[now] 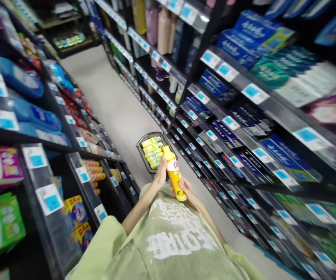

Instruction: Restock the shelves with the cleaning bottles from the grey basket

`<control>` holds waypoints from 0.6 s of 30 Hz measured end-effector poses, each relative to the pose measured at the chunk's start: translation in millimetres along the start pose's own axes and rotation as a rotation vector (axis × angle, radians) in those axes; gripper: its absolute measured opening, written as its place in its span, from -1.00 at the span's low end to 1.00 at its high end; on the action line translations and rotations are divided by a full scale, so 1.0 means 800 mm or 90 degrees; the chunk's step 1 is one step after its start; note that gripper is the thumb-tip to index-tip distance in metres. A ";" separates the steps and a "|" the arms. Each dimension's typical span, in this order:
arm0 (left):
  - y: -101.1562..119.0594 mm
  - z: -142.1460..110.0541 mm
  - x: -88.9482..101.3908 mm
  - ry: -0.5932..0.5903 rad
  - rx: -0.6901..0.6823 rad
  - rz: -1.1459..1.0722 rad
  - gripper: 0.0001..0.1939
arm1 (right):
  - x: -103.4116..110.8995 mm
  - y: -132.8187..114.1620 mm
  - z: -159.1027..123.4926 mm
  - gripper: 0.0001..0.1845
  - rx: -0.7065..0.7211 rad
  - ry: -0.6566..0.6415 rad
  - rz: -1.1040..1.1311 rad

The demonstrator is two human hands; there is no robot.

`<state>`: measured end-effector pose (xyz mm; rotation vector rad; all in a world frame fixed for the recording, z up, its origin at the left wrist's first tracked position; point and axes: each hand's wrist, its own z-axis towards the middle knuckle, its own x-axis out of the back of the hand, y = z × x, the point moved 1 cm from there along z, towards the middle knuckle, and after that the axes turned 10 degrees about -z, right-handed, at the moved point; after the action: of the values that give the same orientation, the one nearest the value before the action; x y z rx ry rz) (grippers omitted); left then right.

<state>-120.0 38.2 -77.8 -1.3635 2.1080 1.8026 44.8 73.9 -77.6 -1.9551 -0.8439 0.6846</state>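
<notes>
Between hands, a yellow-orange bottle

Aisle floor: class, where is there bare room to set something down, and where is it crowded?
Bare floor stretches beyond the basket, between the left shelves and right shelves. A narrower strip runs between the shirt and right shelves. Crowded: the basket, with yellow-green bottles, and the upper right shelves, with blue boxes.

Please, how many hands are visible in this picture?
2: the left hand is at the upper part of the orange bottle, near its cap; the right hand is at its lower part.
</notes>
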 end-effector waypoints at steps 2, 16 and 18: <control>0.011 -0.001 0.003 -0.031 -0.022 0.002 -0.10 | 0.008 -0.001 0.009 -0.28 0.052 0.070 -0.131; -0.026 -0.048 0.090 0.041 0.006 0.060 -0.48 | 0.038 0.033 0.041 -0.44 0.172 0.016 -0.724; -0.035 -0.063 0.103 0.116 -0.024 0.085 -0.49 | 0.042 0.043 0.049 -0.43 0.190 -0.054 -0.715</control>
<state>-128.4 -48.4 -128.5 -1.4829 2.3181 1.8391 47.4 106.4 -130.5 -0.9333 -1.5688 0.1779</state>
